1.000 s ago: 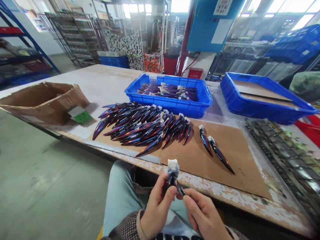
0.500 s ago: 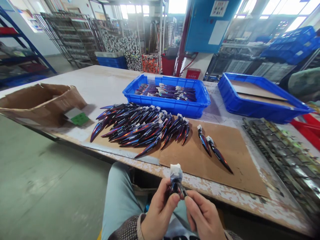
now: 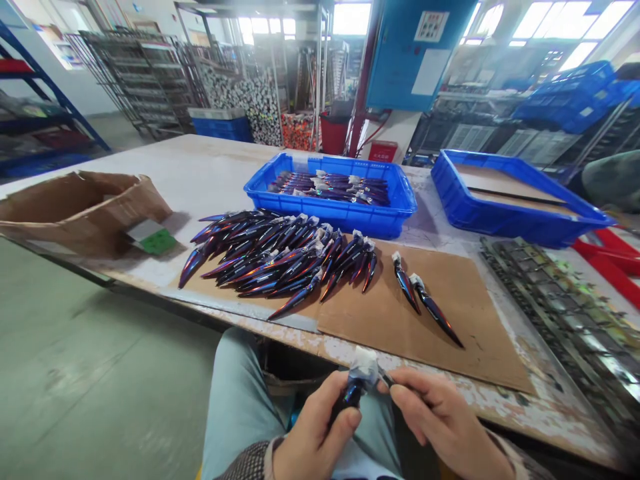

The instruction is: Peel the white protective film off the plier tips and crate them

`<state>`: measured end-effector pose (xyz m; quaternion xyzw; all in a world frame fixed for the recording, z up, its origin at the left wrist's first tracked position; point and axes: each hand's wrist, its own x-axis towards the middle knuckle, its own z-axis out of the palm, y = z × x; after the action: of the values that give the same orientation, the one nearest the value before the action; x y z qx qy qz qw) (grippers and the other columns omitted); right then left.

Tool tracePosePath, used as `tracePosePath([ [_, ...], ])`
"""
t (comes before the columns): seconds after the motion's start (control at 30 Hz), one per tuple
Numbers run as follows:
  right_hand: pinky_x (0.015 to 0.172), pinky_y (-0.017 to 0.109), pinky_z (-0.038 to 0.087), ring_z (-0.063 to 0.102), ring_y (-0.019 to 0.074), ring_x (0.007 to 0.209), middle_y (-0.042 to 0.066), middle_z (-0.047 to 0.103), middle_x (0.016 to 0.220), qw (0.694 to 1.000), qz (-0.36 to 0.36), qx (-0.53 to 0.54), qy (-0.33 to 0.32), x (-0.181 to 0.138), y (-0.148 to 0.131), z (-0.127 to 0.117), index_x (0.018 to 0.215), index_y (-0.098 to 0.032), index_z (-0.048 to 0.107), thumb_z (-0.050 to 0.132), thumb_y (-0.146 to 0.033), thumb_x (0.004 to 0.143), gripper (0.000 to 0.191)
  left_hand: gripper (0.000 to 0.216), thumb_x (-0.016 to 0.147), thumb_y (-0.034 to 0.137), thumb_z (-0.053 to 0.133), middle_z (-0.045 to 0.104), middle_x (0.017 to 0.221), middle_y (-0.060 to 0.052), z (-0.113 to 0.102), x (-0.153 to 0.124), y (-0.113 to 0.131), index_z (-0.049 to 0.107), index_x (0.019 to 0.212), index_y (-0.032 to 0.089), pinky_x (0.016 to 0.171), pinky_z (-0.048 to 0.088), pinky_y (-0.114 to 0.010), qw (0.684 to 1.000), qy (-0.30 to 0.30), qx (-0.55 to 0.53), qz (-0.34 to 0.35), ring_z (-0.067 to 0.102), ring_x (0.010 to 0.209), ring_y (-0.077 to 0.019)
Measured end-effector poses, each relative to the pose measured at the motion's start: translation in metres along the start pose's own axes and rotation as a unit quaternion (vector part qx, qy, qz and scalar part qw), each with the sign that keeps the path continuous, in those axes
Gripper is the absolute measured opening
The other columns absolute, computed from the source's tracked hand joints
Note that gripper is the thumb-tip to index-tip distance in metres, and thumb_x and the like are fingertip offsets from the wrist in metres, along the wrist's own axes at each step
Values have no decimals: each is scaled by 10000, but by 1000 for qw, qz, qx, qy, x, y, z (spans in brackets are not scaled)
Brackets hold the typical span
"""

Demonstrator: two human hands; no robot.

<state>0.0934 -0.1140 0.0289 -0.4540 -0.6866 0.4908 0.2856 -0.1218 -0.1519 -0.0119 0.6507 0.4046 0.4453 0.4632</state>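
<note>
My left hand [image 3: 317, 427], low in the middle of the head view, is closed around a glossy dark blue piece [image 3: 353, 395]. White wrapping [image 3: 365, 365] covers its upper end; the lower end is hidden by my palm. Pinched in my right hand [image 3: 445, 417] is a thin metal tool [image 3: 387, 378], whose tip touches or nearly touches the wrapping; its exact kind is unclear. Beyond my hands, many similar curved, pointed pieces [image 3: 260, 260] with white-wrapped ends lie heaped on the table. Two more such pieces [image 3: 436, 312] rest apart on a cardboard sheet [image 3: 480, 333].
A blue crate [image 3: 330, 212] holding similar pieces stands behind the heap. Another blue crate [image 3: 505, 220] sits at right, behind metal racks [image 3: 545, 300]. An open cardboard box [image 3: 85, 227] is at left. The table's worn front edge [image 3: 300, 339] runs just beyond my knees.
My right hand has moved right and turned, with the metal tool now angled sideways at the wrapping. The held piece has tilted right and dropped slightly.
</note>
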Motion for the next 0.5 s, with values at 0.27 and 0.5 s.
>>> tracePosePath([
  [0.27, 571, 266, 462, 626, 182, 596, 25, 706, 676, 990, -15, -138, 11, -13, 9, -58, 960, -241, 789, 604, -430, 945, 265, 338, 1001, 300, 498, 703, 1092, -73, -43, 18, 6, 569, 1328, 248, 864, 533, -284, 984, -111, 141, 12, 659, 956, -205],
  [0.5, 504, 253, 412, 492, 149, 478, -52, 531, 535, 981, 38, -17, 190, -17, 53, -83, 1085, -186, 619, 438, -514, 1017, 381, 364, 972, 276, 512, 707, 1118, -110, -65, 102, -14, 483, 1312, 149, 903, 546, -326, 952, -13, 304, -45, 686, 1022, -218],
])
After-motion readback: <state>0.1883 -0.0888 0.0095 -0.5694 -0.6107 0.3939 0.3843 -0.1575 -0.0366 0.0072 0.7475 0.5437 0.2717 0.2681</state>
